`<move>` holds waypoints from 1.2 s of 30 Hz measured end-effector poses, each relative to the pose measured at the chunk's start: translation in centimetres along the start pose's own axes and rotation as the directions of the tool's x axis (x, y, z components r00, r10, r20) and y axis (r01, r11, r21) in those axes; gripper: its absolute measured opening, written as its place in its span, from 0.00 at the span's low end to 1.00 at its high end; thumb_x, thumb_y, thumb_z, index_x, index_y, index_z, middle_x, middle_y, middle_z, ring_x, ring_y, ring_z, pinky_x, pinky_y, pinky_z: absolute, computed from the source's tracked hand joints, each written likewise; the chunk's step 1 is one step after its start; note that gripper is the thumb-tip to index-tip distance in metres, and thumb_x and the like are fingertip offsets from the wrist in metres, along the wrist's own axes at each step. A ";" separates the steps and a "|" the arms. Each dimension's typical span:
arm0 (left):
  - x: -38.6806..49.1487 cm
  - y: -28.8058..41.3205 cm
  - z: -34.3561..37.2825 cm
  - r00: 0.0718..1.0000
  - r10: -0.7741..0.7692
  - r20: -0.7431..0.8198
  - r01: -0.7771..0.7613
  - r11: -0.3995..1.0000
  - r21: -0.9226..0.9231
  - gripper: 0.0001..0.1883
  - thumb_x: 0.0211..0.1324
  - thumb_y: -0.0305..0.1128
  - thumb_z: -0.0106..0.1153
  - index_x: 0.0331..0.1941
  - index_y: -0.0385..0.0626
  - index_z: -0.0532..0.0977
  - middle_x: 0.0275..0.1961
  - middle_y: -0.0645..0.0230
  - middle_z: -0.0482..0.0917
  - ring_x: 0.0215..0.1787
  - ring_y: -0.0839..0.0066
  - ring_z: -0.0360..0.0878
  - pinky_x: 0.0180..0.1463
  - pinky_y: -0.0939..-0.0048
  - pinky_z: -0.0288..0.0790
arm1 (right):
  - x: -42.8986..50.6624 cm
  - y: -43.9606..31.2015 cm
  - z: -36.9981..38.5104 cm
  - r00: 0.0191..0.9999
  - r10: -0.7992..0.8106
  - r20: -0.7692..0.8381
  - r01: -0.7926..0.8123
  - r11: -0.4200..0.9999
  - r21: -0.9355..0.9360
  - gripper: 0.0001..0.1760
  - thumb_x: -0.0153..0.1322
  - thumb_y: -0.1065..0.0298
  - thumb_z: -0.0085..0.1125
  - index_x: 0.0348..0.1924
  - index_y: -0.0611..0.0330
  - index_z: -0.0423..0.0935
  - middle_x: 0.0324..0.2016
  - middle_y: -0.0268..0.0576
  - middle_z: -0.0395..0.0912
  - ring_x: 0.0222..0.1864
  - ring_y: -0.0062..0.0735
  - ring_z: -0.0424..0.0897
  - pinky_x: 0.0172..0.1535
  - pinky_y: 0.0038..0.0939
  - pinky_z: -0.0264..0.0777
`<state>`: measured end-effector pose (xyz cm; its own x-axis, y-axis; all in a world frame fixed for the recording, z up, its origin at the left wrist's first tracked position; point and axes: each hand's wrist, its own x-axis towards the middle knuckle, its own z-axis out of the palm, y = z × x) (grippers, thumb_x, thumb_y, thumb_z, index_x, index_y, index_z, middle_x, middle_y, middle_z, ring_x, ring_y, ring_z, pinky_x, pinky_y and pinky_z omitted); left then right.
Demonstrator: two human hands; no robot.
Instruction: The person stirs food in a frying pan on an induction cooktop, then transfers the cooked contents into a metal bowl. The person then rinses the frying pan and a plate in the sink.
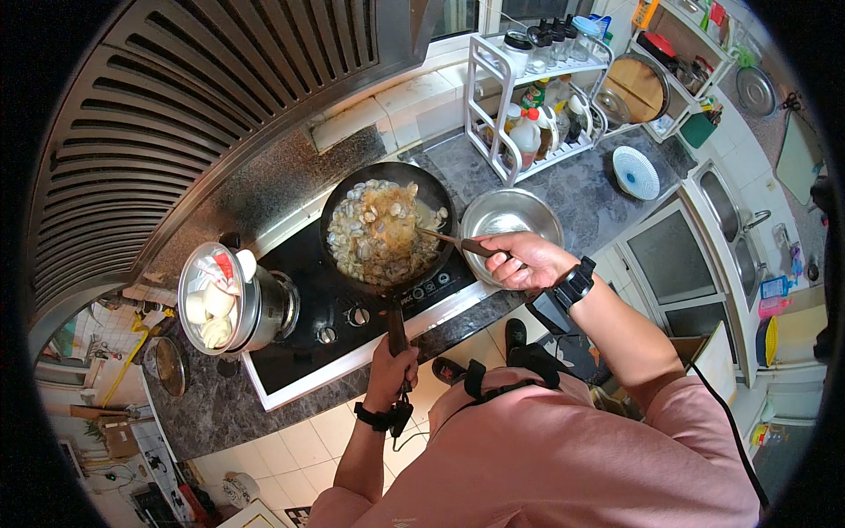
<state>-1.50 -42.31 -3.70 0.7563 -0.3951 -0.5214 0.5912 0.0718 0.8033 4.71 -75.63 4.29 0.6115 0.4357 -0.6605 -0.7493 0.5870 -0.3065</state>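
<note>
A black wok [432, 188] sits on the right side of the gas cooktop [290, 356]. My left hand [391, 369] is closed around the wok's long dark handle [396, 323]. Shellfish that look like clams [350, 241] fill the pan, with brown sauce or seasoning spread over the middle. From the right, my right hand [518, 257] grips the brown handle of a metal cooking utensil [474, 247]. Its working end dips among the shellfish and is hidden there. Partly beneath that hand and utensil stands a wide stainless steel bowl [511, 214] on the counter.
Left of the wok, a steel pot [267, 310] carries a basin of pale buns [218, 300] and a packet. A white two-tier rack [492, 125] of bottles and jars stands behind the bowl. Farther right are a ribbed basket [636, 173] and a sink [719, 198]. A slotted range hood [165, 119] looms at upper left.
</note>
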 end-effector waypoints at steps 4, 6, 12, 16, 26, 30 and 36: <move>-0.3 0.1 0.0 1.000 0.008 0.017 -0.009 0.999 0.032 0.10 0.64 0.26 0.57 0.42 0.43 0.65 0.20 0.71 0.69 0.15 0.80 0.67 0.17 0.74 0.67 | -1.3 -0.1 0.7 1.000 -0.010 0.009 0.010 1.000 0.007 0.14 0.83 0.67 0.43 0.60 0.52 0.69 0.24 0.30 0.65 0.17 0.10 0.56 0.14 0.13 0.47; -0.4 0.1 0.0 0.999 0.012 0.030 -0.013 0.999 0.030 0.10 0.64 0.26 0.57 0.42 0.43 0.65 0.20 0.71 0.69 0.15 0.80 0.67 0.18 0.74 0.67 | -2.0 -0.3 0.9 0.999 -0.007 0.034 0.006 1.000 0.020 0.12 0.83 0.66 0.43 0.59 0.52 0.66 0.25 0.31 0.66 0.17 0.10 0.56 0.14 0.13 0.44; -0.4 -0.2 -0.4 0.999 -0.001 0.039 0.000 0.999 0.036 0.09 0.66 0.28 0.58 0.42 0.45 0.66 0.23 0.73 0.68 0.17 0.82 0.68 0.19 0.75 0.67 | -4.3 -0.7 2.0 0.998 -0.032 0.055 0.032 0.999 0.016 0.11 0.83 0.66 0.44 0.58 0.51 0.68 0.26 0.31 0.66 0.17 0.10 0.56 0.14 0.14 0.45; -0.2 -0.4 -0.8 0.998 -0.007 0.060 0.005 0.999 0.032 0.10 0.66 0.27 0.58 0.43 0.46 0.66 0.23 0.73 0.68 0.18 0.81 0.68 0.19 0.74 0.67 | -5.7 -1.1 3.5 0.997 -0.065 0.036 0.065 0.998 -0.020 0.11 0.83 0.66 0.45 0.58 0.51 0.68 0.26 0.32 0.66 0.17 0.10 0.56 0.15 0.14 0.46; 0.1 -0.5 -1.2 0.998 -0.009 0.059 0.009 1.000 0.004 0.11 0.63 0.26 0.59 0.40 0.45 0.65 0.19 0.71 0.69 0.16 0.80 0.68 0.18 0.74 0.68 | -8.7 -2.4 7.0 0.988 -0.053 0.148 0.054 0.999 -0.001 0.10 0.83 0.66 0.45 0.57 0.53 0.67 0.26 0.32 0.67 0.18 0.10 0.57 0.15 0.13 0.45; 0.3 -0.9 -1.5 0.998 -0.015 0.059 0.016 1.000 -0.020 0.11 0.62 0.26 0.59 0.40 0.45 0.65 0.20 0.71 0.69 0.15 0.80 0.69 0.17 0.73 0.68 | -9.8 -3.4 8.2 0.989 -0.013 0.146 0.006 0.999 0.047 0.06 0.84 0.64 0.45 0.50 0.54 0.68 0.26 0.32 0.66 0.17 0.10 0.57 0.13 0.14 0.46; 0.5 -1.1 -1.9 0.997 -0.011 0.071 0.009 1.000 0.026 0.11 0.62 0.26 0.59 0.41 0.44 0.65 0.21 0.70 0.70 0.16 0.80 0.69 0.17 0.73 0.68 | -11.5 -4.8 10.3 0.986 -0.005 0.166 0.001 1.000 0.027 0.07 0.84 0.63 0.42 0.45 0.55 0.67 0.25 0.30 0.63 0.16 0.10 0.55 0.12 0.15 0.47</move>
<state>-1.23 -40.83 -5.33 0.7279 -0.4598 -0.5086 0.5908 0.0443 0.8056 3.85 -76.45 20.40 0.6494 0.5398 -0.5357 -0.7416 0.6054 -0.2889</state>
